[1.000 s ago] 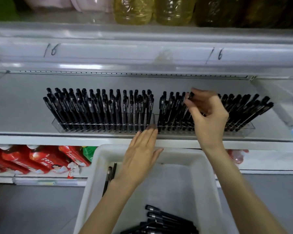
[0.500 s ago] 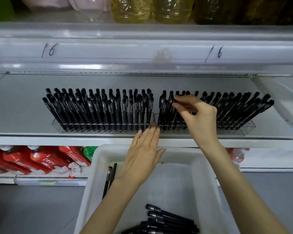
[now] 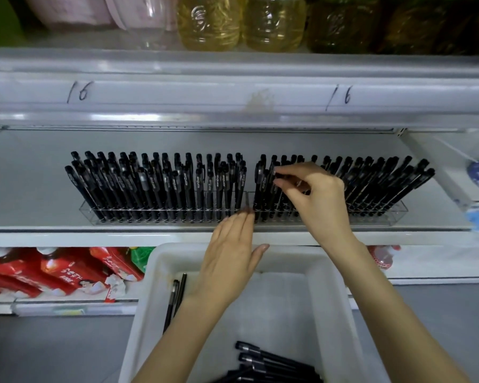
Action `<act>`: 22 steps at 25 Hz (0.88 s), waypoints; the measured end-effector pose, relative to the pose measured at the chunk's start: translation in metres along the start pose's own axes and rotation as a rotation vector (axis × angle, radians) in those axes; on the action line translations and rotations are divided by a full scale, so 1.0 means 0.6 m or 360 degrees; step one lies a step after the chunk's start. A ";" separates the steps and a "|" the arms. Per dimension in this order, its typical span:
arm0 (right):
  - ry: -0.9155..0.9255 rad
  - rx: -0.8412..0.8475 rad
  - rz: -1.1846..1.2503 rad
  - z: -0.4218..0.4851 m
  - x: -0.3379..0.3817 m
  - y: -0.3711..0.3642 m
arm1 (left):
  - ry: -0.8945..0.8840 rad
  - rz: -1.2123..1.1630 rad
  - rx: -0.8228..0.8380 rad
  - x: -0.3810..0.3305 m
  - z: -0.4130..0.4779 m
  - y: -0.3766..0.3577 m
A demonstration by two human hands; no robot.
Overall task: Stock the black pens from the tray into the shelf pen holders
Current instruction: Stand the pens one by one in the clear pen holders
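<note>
Handwritten "16" twice on shelf price strip [image 3: 233,95]; pen print unreadable.

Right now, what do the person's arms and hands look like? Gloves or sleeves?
No gloves: both the left hand and the right hand are bare. The left forearm and right forearm are bare too, no sleeves in view. No ring, watch or bracelet shows.
</note>
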State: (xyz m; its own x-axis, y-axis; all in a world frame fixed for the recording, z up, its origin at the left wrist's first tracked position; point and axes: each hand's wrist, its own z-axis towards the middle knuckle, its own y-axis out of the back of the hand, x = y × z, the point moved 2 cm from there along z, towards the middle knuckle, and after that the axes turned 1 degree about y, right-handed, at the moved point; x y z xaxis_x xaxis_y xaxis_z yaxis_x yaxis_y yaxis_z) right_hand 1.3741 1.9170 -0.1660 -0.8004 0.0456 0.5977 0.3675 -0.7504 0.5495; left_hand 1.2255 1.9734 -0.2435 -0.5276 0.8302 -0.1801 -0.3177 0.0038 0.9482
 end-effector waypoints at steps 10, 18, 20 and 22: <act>-0.0095 0.0515 0.0423 -0.128 0.045 -0.089 | 0.0773 -0.0969 -0.0338 0.110 -0.147 0.072; 0.0264 0.1568 0.0018 -0.208 0.043 -0.267 | 0.1286 -0.1738 0.0045 0.148 -0.230 0.045; 0.0384 0.1617 -0.0018 -0.215 0.043 -0.278 | 0.1265 -0.1791 0.0039 0.151 -0.228 0.044; 0.0434 0.1643 -0.0062 -0.215 0.037 -0.280 | 0.1272 -0.1828 0.0031 0.155 -0.227 0.039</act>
State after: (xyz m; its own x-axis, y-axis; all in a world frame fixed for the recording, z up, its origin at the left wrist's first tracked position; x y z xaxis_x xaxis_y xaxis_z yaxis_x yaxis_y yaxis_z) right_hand 1.2334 1.9591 -0.3205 -0.8523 -0.1872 0.4884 0.4600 0.1758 0.8703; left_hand 1.0614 1.9747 -0.2741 -0.2860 -0.1805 -0.9411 -0.8658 0.4694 0.1731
